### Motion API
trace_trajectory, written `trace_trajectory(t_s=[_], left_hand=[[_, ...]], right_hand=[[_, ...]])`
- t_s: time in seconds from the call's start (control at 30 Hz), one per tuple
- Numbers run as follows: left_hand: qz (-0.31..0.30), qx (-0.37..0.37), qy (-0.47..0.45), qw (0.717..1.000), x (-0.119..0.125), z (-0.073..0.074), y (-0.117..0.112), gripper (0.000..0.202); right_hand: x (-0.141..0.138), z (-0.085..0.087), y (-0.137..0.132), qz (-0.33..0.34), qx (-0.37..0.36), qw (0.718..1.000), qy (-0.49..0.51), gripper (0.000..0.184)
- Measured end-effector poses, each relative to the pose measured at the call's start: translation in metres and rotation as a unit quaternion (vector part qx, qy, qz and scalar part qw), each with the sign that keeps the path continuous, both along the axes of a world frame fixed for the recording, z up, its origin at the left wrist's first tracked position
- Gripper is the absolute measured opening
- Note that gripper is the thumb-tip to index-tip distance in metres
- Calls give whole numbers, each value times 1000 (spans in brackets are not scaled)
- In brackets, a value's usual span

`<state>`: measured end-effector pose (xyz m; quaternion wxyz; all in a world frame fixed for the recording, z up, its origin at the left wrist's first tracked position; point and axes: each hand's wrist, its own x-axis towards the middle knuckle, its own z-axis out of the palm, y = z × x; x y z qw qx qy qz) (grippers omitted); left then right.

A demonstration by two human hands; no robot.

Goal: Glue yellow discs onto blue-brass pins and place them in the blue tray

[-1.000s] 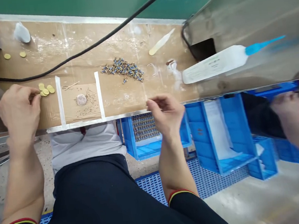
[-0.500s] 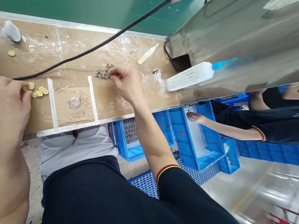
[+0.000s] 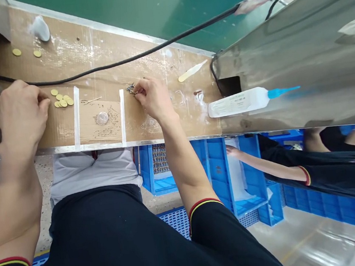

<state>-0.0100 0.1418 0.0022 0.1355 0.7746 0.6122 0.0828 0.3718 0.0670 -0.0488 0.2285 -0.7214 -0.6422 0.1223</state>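
Note:
My left hand (image 3: 21, 114) rests on the brown bench with its fingers curled, fingertips beside a small cluster of yellow discs (image 3: 61, 100). My right hand (image 3: 153, 98) lies over the pile of small blue-grey metal parts (image 3: 130, 87), its thumb and fingers pinched together at the pile's left end. Most of that pile is hidden under the hand. Between the hands lies a cardboard patch framed by two white tape strips (image 3: 76, 114), with a small clear round piece (image 3: 102, 118) on it.
A black cable (image 3: 143, 53) crosses the bench. A white glue bottle with a blue nozzle (image 3: 244, 100) lies at the right, beside a shiny metal housing (image 3: 299, 51). Two more yellow discs (image 3: 26, 53) and a white lump (image 3: 40, 29) sit far left. Blue crates (image 3: 219, 162) stand below; another person's arm (image 3: 271, 169) reaches there.
My right hand went from the bench's front edge out to the pile of metal parts and now pinches at it. My left hand stayed by the yellow discs. The view shifted.

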Motion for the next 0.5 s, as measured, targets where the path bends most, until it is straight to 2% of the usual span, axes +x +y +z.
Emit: trace_trajectory(t_s=[0.2, 0.37, 0.43, 0.5], left_hand=[[-7, 16, -15, 1000, -3, -3, -7, 42], [0, 41, -43, 998, -15, -17, -26, 36], [11, 53, -115, 992, -17, -25, -37, 28], [19, 28, -260, 965, -15, -34, -52, 21]], right_hand=[[-8, 6, -9, 5, 4, 1000, 24, 20], [-28, 1, -37, -14, 93, 991, 94, 22], [-40, -3, -50, -39, 127, 981, 143, 16], [-56, -6, -61, -58, 148, 963, 215, 14]])
